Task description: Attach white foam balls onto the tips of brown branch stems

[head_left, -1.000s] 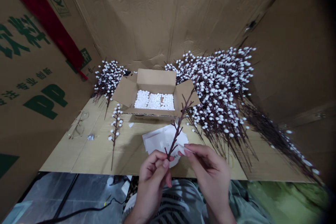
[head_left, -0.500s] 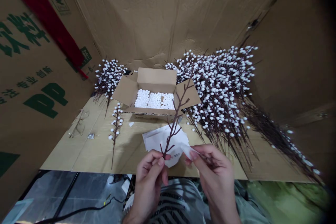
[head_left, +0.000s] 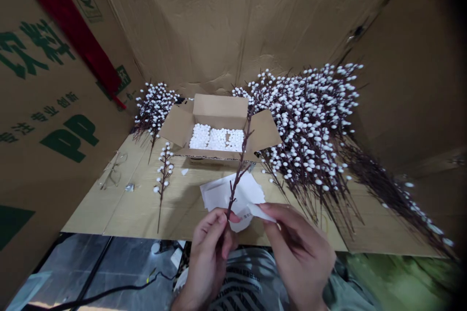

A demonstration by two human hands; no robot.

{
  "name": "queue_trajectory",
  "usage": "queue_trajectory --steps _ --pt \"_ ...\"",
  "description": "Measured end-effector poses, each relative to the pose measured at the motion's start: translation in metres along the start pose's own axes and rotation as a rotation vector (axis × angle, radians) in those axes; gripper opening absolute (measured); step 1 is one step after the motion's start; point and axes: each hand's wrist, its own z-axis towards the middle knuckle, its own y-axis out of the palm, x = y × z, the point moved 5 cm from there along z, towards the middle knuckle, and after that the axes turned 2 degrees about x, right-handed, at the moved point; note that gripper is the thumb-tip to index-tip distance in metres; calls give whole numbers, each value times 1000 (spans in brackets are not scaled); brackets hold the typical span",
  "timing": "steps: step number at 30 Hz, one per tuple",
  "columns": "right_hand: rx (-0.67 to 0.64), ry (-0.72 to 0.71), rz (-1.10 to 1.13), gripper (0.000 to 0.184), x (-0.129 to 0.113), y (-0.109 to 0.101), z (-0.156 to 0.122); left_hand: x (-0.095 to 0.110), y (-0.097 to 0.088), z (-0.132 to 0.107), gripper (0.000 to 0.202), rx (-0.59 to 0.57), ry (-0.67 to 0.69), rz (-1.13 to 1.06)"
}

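My left hand [head_left: 209, 248] pinches the base of a bare brown twig [head_left: 239, 167], which stands upright in front of me, its tip reaching over the box. My right hand [head_left: 297, 248] is closed on a small white paper strip [head_left: 260, 212] just right of the twig's base. Behind them an open cardboard box [head_left: 219, 107] holds several white foam balls [head_left: 217, 138]. White paper sheets [head_left: 221, 194] lie on the cardboard table under my hands.
A big heap of branches with white buds [head_left: 310, 121] fills the table's right side. A smaller bunch [head_left: 155, 104] lies back left, one finished budded branch [head_left: 163, 177] beside it. Glasses [head_left: 111, 172] rest at the left. Cardboard walls surround the table; a cable [head_left: 109, 294] runs on the floor.
The twig has turned from leaning right to nearly upright in my left hand. My right hand drew slightly away from the twig's base with the paper strip.
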Motion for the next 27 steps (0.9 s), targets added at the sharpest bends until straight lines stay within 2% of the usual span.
queue_trajectory --steps 5,9,14,17,19,21,24,27 --pt "-87 -152 -28 45 -10 10 5 -1 0 -2 33 -23 -1 -8" --pt "-152 -234 -72 46 -15 15 9 0 1 -1 33 -20 4 -5" --pt "-139 -152 -73 41 -10 4 5 2 -2 -1 33 7 9 -9" --pt "-47 -67 -47 31 7 -6 4 2 -4 -1 33 28 6 -18" --pt "8 10 -69 22 28 -11 6 2 -5 0 33 38 8 -51" --pt "10 108 -129 12 52 -10 9 1 -7 3 33 43 21 -79" --pt "-127 206 -213 9 81 0 13 -5 -14 12 32 70 70 -87" --pt "-279 201 -310 15 93 12 13 -16 -26 24 35 127 129 -73"
